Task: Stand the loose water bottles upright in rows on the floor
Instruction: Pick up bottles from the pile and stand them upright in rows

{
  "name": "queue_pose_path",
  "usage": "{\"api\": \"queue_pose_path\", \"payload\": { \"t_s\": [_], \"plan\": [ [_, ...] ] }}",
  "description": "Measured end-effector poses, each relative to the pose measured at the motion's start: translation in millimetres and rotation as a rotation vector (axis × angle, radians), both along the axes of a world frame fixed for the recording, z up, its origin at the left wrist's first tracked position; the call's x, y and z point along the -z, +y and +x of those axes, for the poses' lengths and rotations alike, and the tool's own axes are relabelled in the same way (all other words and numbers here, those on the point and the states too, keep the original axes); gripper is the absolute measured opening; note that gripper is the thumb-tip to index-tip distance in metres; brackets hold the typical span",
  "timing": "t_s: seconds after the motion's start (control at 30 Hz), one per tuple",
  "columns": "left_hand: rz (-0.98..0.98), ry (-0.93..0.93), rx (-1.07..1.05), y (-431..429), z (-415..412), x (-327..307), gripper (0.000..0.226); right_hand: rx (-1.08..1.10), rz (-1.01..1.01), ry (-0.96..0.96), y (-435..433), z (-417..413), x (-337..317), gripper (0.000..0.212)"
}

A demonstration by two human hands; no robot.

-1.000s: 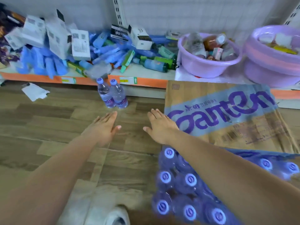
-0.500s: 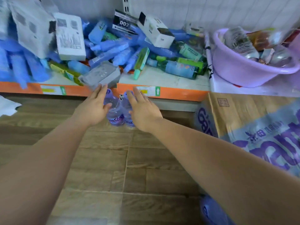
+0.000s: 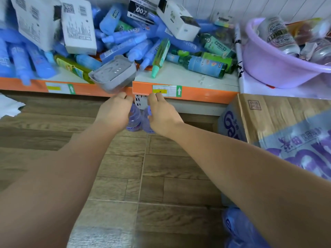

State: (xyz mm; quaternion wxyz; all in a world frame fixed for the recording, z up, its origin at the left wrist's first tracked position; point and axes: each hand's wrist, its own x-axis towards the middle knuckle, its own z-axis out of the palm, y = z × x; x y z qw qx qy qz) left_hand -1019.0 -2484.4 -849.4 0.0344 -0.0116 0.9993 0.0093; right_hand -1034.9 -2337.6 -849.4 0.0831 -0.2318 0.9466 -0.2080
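Two clear water bottles with purple labels stand upright side by side on the wooden floor, just in front of the orange shelf edge (image 3: 188, 94). My left hand (image 3: 114, 111) is closed over the top of the left bottle (image 3: 134, 120). My right hand (image 3: 162, 116) is closed over the top of the right bottle (image 3: 146, 122). Both caps are hidden under my fingers. A plastic-wrapped pack of bottles (image 3: 238, 228) shows at the bottom right, mostly behind my right forearm.
A cardboard water carton (image 3: 279, 122) sits on the floor at the right. The low shelf holds a heap of blue bottles, white boxes, a grey tray (image 3: 112, 76) overhanging the edge, and a purple basin (image 3: 279, 68). White paper (image 3: 9, 106) lies at far left.
Both hands reached forward from mid-floor to the two standing bottles and closed over their tops. The view moved closer to the shelf.
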Motion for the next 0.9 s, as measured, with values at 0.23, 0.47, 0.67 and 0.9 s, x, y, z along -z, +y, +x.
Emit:
{"api": "queue_pose_path", "payload": {
  "t_s": [0.23, 0.47, 0.67, 0.9],
  "plan": [
    [0.029, -0.070, -0.017, 34.3, 56.8, -19.3, 0.023, -0.041, 0.003, -0.079, 47.2, 37.5, -36.8, 0.041],
    [0.002, -0.082, -0.062, 99.6, 147.0, -90.6, 0.024, -0.086, -0.062, -0.029, 109.0, 112.7, -90.8, 0.029],
    [0.012, -0.074, -0.123, 154.4, 221.2, -146.6, 0.030, -0.109, -0.196, -0.002, 154.3, 169.2, -153.5, 0.030],
    [0.038, -0.003, -0.187, 220.6, 302.2, -194.6, 0.030, -0.217, -0.245, 0.079, 207.7, 230.5, -192.5, 0.022]
  ]
}}
